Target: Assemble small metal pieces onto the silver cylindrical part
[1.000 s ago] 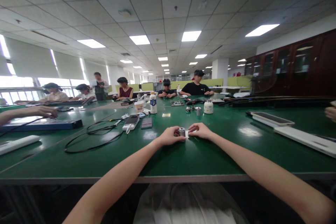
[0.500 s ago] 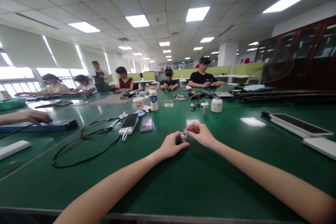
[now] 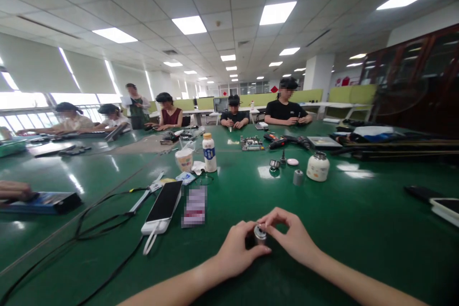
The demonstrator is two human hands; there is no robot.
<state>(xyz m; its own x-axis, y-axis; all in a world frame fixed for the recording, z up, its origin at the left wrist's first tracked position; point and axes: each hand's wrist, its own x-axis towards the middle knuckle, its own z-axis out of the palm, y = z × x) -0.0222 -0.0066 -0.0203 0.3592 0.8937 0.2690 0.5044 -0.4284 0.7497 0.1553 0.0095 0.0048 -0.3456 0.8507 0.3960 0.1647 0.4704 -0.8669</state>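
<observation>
A small silver metal cylinder stands upright on the green table, with a dark opening in its top. My left hand curls round it from the left, thumb along the near side and fingers behind. My right hand pinches thumb and forefinger together at the upper rim of the cylinder. Whatever lies between those fingertips is too small to make out. Farther off are a similar grey cylinder, an open white flask and a round metal piece.
Left of my hands lie a phone on a white power bank, cables and a blurred purple card. A bottle, paper cup, circuit board and power drill stand beyond. Co-workers sit around; one's hand is at left.
The viewpoint has shifted, so the table things look larger and my hands sit lower in the picture. Both hands stay at the metal cylinder, the right fingertips still at its top.
</observation>
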